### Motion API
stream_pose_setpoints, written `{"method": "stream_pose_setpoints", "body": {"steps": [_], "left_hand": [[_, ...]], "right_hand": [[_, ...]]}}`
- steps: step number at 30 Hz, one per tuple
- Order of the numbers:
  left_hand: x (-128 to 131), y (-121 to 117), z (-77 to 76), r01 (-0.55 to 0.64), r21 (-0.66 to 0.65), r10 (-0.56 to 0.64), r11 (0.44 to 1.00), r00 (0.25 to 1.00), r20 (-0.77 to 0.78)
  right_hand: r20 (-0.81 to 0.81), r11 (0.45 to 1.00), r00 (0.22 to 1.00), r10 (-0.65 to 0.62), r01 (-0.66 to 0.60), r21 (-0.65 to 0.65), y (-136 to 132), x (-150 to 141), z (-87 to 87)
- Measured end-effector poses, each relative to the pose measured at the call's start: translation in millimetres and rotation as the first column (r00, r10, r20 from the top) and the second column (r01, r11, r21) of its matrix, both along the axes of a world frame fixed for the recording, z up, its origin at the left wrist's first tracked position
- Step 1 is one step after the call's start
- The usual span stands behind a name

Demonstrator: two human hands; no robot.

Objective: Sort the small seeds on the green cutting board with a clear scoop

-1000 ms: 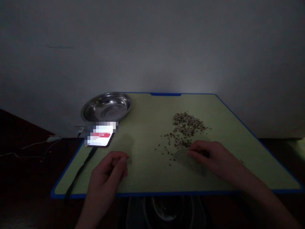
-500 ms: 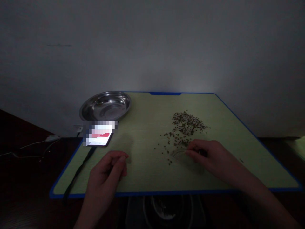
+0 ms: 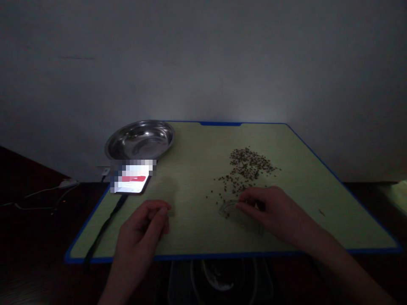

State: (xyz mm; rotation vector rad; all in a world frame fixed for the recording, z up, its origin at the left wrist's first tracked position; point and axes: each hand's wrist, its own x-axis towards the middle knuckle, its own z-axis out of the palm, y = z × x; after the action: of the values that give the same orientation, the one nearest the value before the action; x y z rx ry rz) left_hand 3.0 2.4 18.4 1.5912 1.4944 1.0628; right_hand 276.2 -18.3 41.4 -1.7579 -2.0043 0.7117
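Note:
My right hand (image 3: 265, 205) pinches a clear, curved piece of plastic that looks like a protractor (image 3: 226, 206), held low over the table. Its arc reaches left from my fingertips, and part of it is hidden behind them. Just beyond lies a loose pile of small dark grains (image 3: 249, 163), with stray ones scattered towards the plastic; their kind is too small to tell. My left hand (image 3: 144, 226) rests over the front left of the table, fingers curled and thumb pressed to the index finger. Whether anything is inside it is hidden.
A steel basin (image 3: 117, 146) stands at the table's back left. Before it lies a phone (image 3: 135, 182) with a lit screen, and a black strap (image 3: 108, 222) runs to the front edge. The pale green table (image 3: 197, 169) has a blue rim. Below the front edge sits a dark round container (image 3: 193, 279).
My right hand has moved a little to the left with the protractor-like plastic, whose arc now reaches the nearest stray grains. My left hand has stayed in place.

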Motion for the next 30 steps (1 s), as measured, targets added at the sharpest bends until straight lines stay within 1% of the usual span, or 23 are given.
{"method": "stream_pose_setpoints", "body": {"steps": [4, 8, 13, 20, 23, 27, 30], "left_hand": [[1, 0, 0.9, 0.007, 0.012, -0.007, 1.0, 1.0, 0.0], [2, 1, 2.7, 0.001, 0.0, -0.001, 1.0, 1.0, -0.001], [2, 1, 0.9, 0.001, -0.01, -0.001, 1.0, 1.0, 0.005], [1, 0, -0.1, -0.002, -0.005, 0.002, 1.0, 1.0, -0.008], [1, 1, 0.3, -0.007, -0.002, 0.007, 1.0, 1.0, -0.02], [1, 1, 0.3, 0.002, 0.008, -0.002, 1.0, 0.999, -0.034], [0, 1, -0.4, 0.005, 0.009, -0.004, 1.0, 1.0, -0.03]], "right_hand": [[0.016, 0.998, 0.999, -0.047, 0.046, 0.047, 0, 10, 3.2], [-0.027, 0.992, 0.995, -0.098, 0.1, 0.08, -3, 28, 7.3], [-0.082, 0.983, 0.985, -0.153, 0.16, 0.088, -8, 41, 2.2], [-0.077, 0.99, 0.989, -0.128, 0.132, 0.046, -9, 38, -10.9], [-0.09, 0.996, 0.992, -0.086, 0.087, 0.009, -10, 37, -11.8], [-0.11, 0.995, 0.99, -0.092, 0.097, 0.039, -9, 38, -10.4], [-0.116, 0.996, 0.99, -0.076, 0.081, 0.036, -7, 37, -9.4]]}}
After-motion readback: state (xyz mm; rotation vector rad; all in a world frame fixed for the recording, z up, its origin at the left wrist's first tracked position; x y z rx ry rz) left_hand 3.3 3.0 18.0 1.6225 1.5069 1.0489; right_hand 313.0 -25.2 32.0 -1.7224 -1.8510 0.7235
